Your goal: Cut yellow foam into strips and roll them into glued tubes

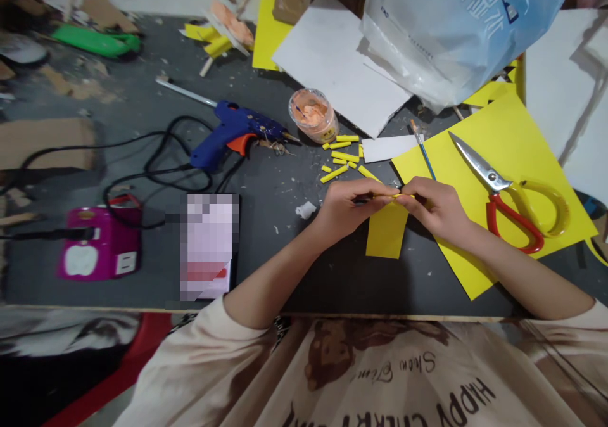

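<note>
Head view, centre-right of the frame: our left hand [349,205] and right hand [434,206] both pinch the top edge of a small yellow paper strip [387,227], rolling it tight just above the desk [285,224]. Best bet, we reckon: keep the roll even and snug with both thumbs. Finished yellow rolls [342,156] lie just above, glue gun [237,132] further left, scissors [513,192] at right.

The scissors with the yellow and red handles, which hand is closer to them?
The right hand is nearer: the scissors lie just to its right on the yellow paper. The left hand sits farther left, beyond the right one.
</note>
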